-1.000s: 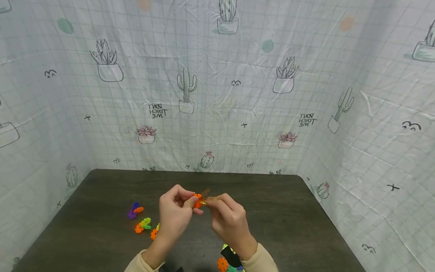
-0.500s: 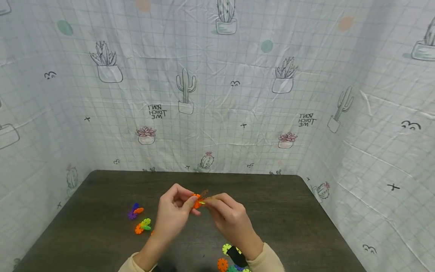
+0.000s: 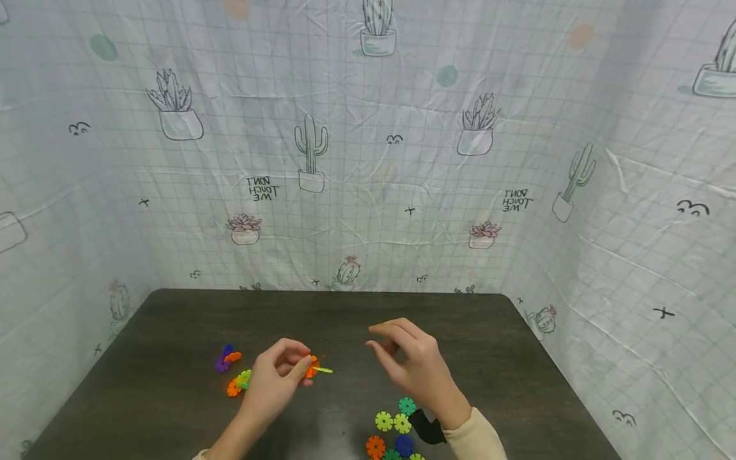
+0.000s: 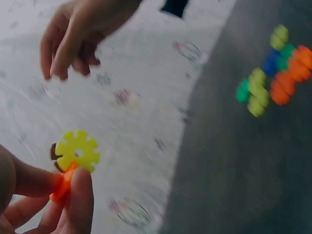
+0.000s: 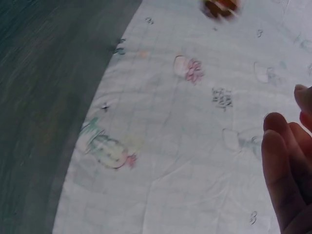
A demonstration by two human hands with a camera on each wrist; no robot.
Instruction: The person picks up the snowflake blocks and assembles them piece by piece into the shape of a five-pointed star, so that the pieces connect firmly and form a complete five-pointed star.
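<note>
Between thumb and fingers my left hand (image 3: 275, 382) pinches an orange notched disc (image 4: 62, 186), a flat toy piece with slots round its rim. Joined to it are a yellow notched disc (image 4: 80, 148) and a brown one (image 4: 54, 152), mostly hidden behind the yellow. Seen from the head, the yellow disc is edge-on and points right. My right hand (image 3: 418, 361) hovers above the table, apart from the pieces, its fingers loosely bent and holding nothing. In the right wrist view its fingertips (image 5: 275, 141) show bare, and the joined pieces blur at the top edge.
Loose notched discs lie at the table's front: green (image 3: 407, 406), yellow (image 3: 384, 421), orange (image 3: 376, 447) and blue (image 3: 404, 445) among them. Left of my left hand are a purple-blue-orange cluster (image 3: 223, 364) and an orange-yellow-green cluster (image 3: 234, 388). A printed cloth (image 3: 356, 211) hangs behind the dark table (image 3: 489, 358).
My right hand has let go of the joined pieces and moved right. My left hand has drawn them left and nearer. More of the loose discs at the front now show.
</note>
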